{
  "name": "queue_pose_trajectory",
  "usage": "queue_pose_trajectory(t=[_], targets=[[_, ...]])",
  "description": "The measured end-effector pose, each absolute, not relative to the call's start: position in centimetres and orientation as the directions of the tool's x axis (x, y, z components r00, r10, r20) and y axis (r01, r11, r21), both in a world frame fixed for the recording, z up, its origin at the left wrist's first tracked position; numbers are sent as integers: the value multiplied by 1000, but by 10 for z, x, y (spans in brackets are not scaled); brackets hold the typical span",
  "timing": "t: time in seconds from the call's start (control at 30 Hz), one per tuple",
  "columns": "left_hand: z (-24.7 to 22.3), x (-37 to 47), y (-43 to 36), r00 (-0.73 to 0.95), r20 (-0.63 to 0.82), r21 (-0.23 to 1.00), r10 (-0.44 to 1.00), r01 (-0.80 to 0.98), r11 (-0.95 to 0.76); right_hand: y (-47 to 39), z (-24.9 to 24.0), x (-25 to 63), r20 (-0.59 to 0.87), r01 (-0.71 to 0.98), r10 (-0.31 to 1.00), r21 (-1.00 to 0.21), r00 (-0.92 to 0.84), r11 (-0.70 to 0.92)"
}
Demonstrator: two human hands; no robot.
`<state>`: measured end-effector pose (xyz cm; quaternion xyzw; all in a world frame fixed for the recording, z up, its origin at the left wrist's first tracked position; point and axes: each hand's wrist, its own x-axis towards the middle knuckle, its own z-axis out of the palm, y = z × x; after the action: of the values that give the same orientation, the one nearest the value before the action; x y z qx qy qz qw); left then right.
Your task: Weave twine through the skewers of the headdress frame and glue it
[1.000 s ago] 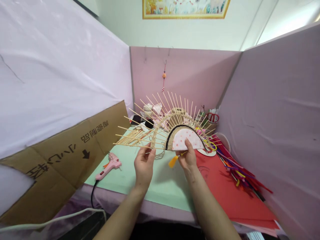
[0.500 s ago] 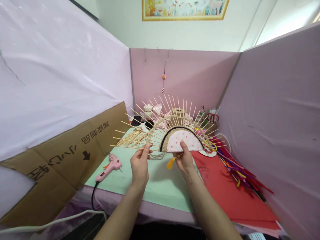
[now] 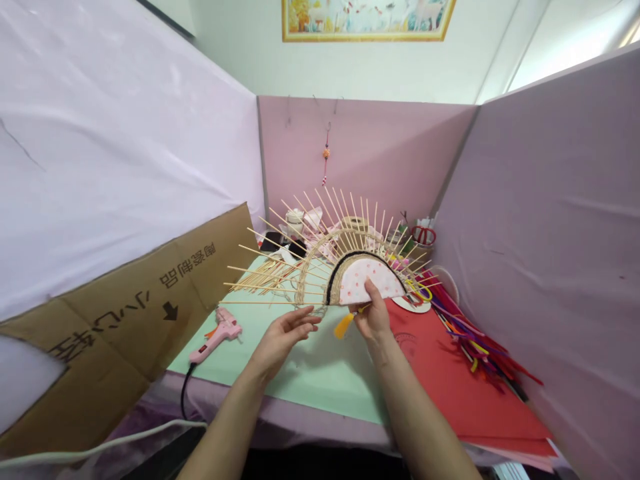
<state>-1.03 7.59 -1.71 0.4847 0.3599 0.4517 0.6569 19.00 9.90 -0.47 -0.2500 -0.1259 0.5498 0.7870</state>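
Observation:
A half-round fan (image 3: 356,279) of thin wooden sticks is held up over the table. Its white centre has pink dots, a black band and twine edge it, and a woven twine arc crosses the spread sticks. My right hand (image 3: 373,313) grips the fan at its straight lower edge, thumb on the dotted face, other fingers behind. A yellow tassel (image 3: 343,326) dangles beside that hand. Below the fan's left end is my left hand (image 3: 287,337), fingers apart and holding nothing, its fingertips close to the lowest stick. Whether they touch it I cannot tell.
A pink glue gun (image 3: 218,335) lies at the left on green paper (image 3: 320,380), near loose sticks (image 3: 265,275). Red paper (image 3: 450,387) and colourful pipe cleaners (image 3: 475,343) lie at the right. Cardboard (image 3: 125,320) leans left; a twine roll (image 3: 354,223) stands behind.
My left hand has let go of the fan's left end and dropped slightly, its fingers spreading. The fan has tilted a little, its left side lower, still in my right hand.

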Motion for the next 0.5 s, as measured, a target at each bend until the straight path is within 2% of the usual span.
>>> queue_pose_trajectory(t=[0.1, 0.17, 0.2, 0.3, 0.5], targets=[[-32, -32, 89, 85, -52, 987, 995, -147, 64, 99, -2, 194, -86, -793, 925, -547, 371, 267], [-37, -42, 99, -55, 25, 997, 998, -68, -29, 98, 0, 197, -84, -781, 921, -562, 379, 271], [-38, -45, 103, -70, 78, 996, 995, -32, -80, 98, 1, 199, -79, -773, 919, -572, 385, 275], [-33, -44, 110, 45, 201, 979, 979, 24, -202, 97, 3, 204, -63, -745, 914, -603, 401, 285], [-20, -15, 128, 281, 319, 931, 905, 86, -355, 95, 4, 223, -28, -690, 909, -661, 415, 295]])
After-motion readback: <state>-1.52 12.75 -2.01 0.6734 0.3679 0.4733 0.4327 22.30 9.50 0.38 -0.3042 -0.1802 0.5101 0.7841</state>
